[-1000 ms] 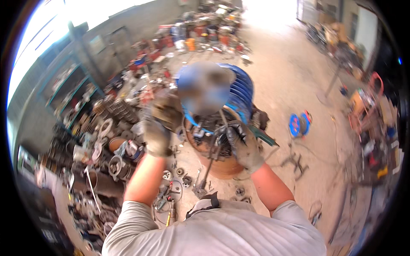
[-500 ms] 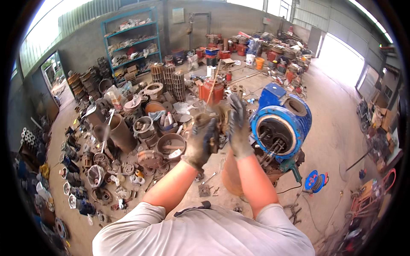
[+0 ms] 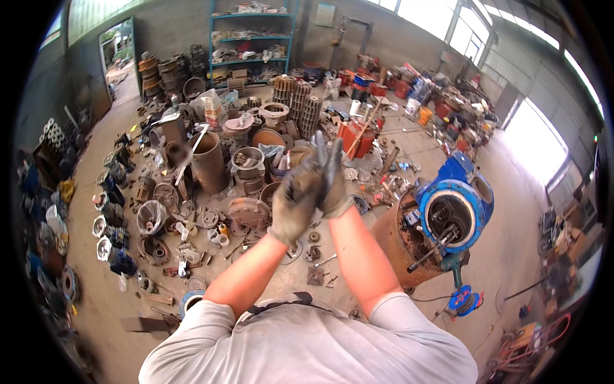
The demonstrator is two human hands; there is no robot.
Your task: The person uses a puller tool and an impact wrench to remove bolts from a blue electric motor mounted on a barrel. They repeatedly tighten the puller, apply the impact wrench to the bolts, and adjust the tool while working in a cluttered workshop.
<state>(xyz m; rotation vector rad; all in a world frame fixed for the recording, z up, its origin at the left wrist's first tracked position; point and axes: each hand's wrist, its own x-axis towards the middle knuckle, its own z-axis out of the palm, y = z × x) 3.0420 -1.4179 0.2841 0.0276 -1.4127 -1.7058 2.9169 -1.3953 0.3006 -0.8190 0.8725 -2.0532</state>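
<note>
Both my hands wear grey work gloves with dark coated palms and are raised close together in front of me. My left hand (image 3: 295, 200) is against or just beside the right one; its fingers are partly hidden and blurred. My right hand (image 3: 334, 185) has its fingers stretched upward, and I see nothing held in it. To the right, a blue round machine housing (image 3: 473, 227) with an open bore rests on a large rusty cylinder (image 3: 391, 246). Metal rods (image 3: 435, 246) stick out of the bore. A green tool (image 3: 455, 264) is just below the housing.
Metal parts, pots and a tall rusty pipe (image 3: 210, 168) crowd the floor ahead and left. Small parts and a square plate (image 3: 315, 276) lie below my hands. A blue cable reel (image 3: 465, 301) stands at right. Blue shelving (image 3: 251, 37) lines the back wall.
My view has turned toward the right-down side of the scene differently: the shelving and blue housing now appear farther right. My hands, apart before, have come together.
</note>
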